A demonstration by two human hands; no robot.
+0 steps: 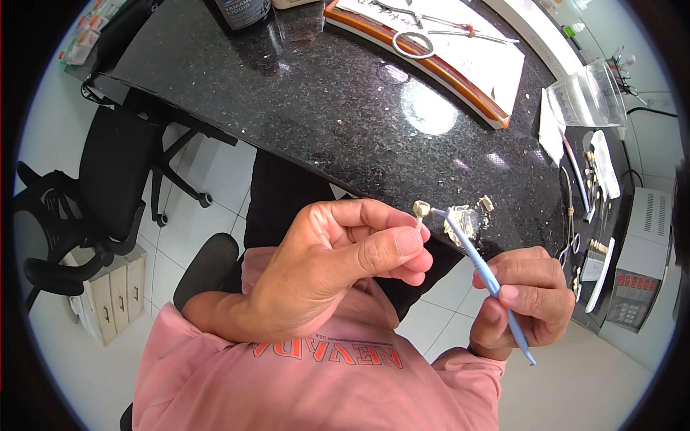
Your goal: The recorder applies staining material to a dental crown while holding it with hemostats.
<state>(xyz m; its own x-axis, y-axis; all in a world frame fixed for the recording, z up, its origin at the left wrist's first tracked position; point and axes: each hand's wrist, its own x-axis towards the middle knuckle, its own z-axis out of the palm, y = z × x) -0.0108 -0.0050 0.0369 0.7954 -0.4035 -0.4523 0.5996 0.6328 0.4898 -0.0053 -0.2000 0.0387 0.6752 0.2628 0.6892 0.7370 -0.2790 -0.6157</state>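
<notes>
Left hand (327,266) pinched a small, cream, tooth-shaped piece (422,207) by its thin stem (419,223), presumably exposing its top; right hand (530,293) gripped a slender, blue, plastic-looking tool (483,269).

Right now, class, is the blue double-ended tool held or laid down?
Held: the right hand has the blue double-ended tool in its grip, one end near the tooth-shaped piece.

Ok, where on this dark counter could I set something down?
Between the dark bottle, brown-edged white slab and the counter's near edge. It's crowded around the clear cup at right, and cream scraps lie near the right hand.
</notes>
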